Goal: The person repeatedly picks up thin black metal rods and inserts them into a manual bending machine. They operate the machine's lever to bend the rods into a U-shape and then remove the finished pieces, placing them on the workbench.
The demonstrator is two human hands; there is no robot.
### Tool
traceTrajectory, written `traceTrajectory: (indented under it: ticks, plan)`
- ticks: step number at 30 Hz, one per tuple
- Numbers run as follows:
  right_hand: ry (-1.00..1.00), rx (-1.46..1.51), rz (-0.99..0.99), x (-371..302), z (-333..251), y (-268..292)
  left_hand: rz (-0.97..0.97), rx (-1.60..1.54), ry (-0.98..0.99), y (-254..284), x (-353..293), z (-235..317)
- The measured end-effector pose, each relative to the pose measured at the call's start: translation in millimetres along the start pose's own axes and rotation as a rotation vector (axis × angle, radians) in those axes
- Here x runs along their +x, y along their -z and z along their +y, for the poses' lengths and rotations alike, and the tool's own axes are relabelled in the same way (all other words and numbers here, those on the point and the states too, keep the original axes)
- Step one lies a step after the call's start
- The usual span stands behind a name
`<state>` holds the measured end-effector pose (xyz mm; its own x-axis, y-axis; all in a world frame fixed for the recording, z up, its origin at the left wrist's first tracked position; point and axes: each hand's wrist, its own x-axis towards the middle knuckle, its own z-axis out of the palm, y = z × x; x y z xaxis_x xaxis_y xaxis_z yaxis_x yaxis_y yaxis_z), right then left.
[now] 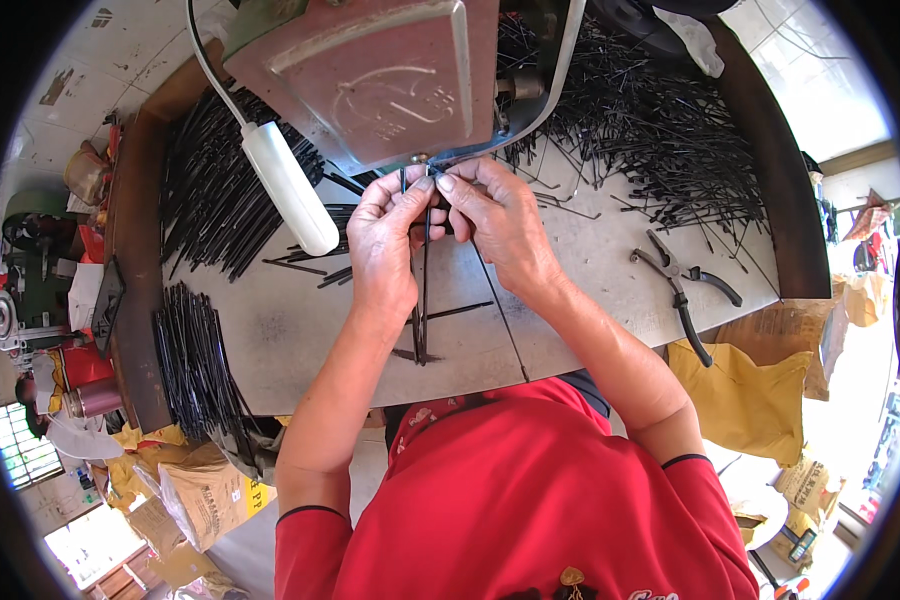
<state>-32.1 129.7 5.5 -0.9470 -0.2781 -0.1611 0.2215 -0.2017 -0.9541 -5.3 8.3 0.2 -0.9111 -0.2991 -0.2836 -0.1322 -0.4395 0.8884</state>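
Below the front of a reddish-brown machine [370, 90], my two hands meet at its lower edge. My left hand [385, 245] is closed, thumb against fingers, on slim black rods [426, 300] that hang down toward the near side of the table. Beside it, my right hand [500, 225] pinches a thinner black rod [500, 308], which slants down to the table's near edge. The upper ends of the rods sit between my fingertips, close to the machine's small metal tip [420, 158]; whether they touch it is hidden.
Thick black rods lie heaped at the left [220, 190], with another bundle [192, 350] nearer me. Thin bent rods [660, 130] pile up at the far right. Pliers with black handles [682, 280] rest on the right side. A white lamp [288, 190] hangs left of my hands. Raised brown sides [785, 190] border the table.
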Motion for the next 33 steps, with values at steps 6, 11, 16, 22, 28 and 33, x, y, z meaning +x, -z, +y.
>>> traceTrajectory:
  ticks: [6, 11, 16, 22, 28, 33]
  plan:
    - [-0.001, 0.052, -0.010, 0.8, 2.3, 0.3, -0.008, -0.003, -0.011, -0.8, -0.6, 0.1]
    - [0.048, 0.053, -0.038, 7.6, 8.0, 2.4, 0.007, 0.049, -0.004, -0.2, 1.3, 4.5]
    - [-0.086, -0.072, -0.108, 13.0, -5.5, 10.6, -0.069, 0.107, 0.091, 7.9, 11.3, 12.2]
    - [-0.161, -0.311, -0.127, -2.6, -10.1, 16.6, -0.072, 0.122, 0.051, 10.6, -6.4, 0.4]
    - [-0.113, -0.049, -0.115, -14.8, 1.6, 20.4, -0.147, 0.064, -0.016, 9.8, -15.7, -8.0]
    - [-0.143, 0.028, -0.126, -14.7, 2.0, 22.0, -0.190, 0.063, 0.020, 9.6, -9.6, -7.4]
